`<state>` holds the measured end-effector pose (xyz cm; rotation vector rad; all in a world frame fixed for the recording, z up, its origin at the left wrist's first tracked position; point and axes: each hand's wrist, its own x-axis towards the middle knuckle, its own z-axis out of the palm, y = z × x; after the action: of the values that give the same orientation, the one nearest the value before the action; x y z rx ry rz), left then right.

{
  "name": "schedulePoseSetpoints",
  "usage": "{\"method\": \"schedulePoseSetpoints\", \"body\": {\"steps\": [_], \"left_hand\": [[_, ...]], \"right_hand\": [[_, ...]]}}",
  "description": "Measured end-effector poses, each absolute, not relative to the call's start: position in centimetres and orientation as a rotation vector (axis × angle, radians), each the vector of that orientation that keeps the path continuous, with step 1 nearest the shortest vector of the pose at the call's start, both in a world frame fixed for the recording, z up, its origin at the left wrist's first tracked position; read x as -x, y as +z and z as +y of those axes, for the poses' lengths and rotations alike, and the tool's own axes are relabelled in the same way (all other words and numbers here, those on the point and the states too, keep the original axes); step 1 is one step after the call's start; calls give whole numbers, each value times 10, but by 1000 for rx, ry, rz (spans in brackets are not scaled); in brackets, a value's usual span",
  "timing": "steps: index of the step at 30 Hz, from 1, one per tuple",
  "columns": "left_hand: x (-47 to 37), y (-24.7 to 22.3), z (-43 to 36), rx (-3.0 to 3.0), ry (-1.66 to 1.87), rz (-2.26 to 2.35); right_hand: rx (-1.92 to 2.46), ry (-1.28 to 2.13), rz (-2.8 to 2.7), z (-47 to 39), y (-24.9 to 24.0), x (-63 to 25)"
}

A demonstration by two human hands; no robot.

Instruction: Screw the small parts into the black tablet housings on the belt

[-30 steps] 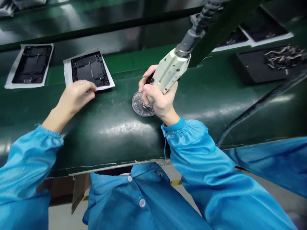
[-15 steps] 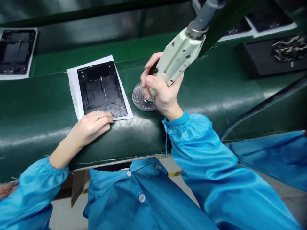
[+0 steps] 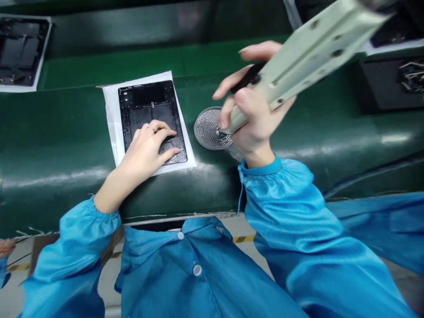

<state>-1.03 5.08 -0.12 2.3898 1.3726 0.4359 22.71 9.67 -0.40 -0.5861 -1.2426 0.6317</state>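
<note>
Holding a pale green tool (image 3: pixel 311 53), the right hand (image 3: pixel 256 115) has its thumb and some fingers around the lower part, while other fingers stick out. The tool leans, and its thin end points down at a round dotted dish (image 3: pixel 207 128). I cannot tell if the end touches the dish. The left hand (image 3: pixel 144 143) is palm down over a flat black case (image 3: pixel 142 115), with its thumb and fingers spread apart and not closed on anything I can see. The case lies on a white sheet (image 3: pixel 111 112) on the green table (image 3: pixel 62 132), just left of the dish. Another black case (image 3: pixel 21 48) lies far to the left. A dark box (image 3: pixel 380 84) with wires (image 3: pixel 412 76) sits on the right.
</note>
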Motion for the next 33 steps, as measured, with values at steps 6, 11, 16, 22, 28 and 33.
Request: {"method": "schedulePoseSetpoints", "body": {"steps": [6, 11, 16, 22, 28, 33], "left_hand": [[0, -8, 45, -2239, 649, 1309], [-4, 0, 38, -2070, 887, 1133], [-5, -2, 35, -1919, 903, 1093], [-6, -8, 31, -1654, 896, 1141], [-6, 0, 31, -1742, 877, 1183], [-7, 0, 32, -1998, 878, 1142]], "right_hand": [[613, 616, -1097, 89, 8, -221], [457, 605, -1099, 88, 5, -210], [337, 577, -1180, 91, -2, -199], [403, 628, -1180, 79, -3, -197], [558, 794, -1057, 62, 11, -201], [585, 713, -1159, 65, 6, -202]]}}
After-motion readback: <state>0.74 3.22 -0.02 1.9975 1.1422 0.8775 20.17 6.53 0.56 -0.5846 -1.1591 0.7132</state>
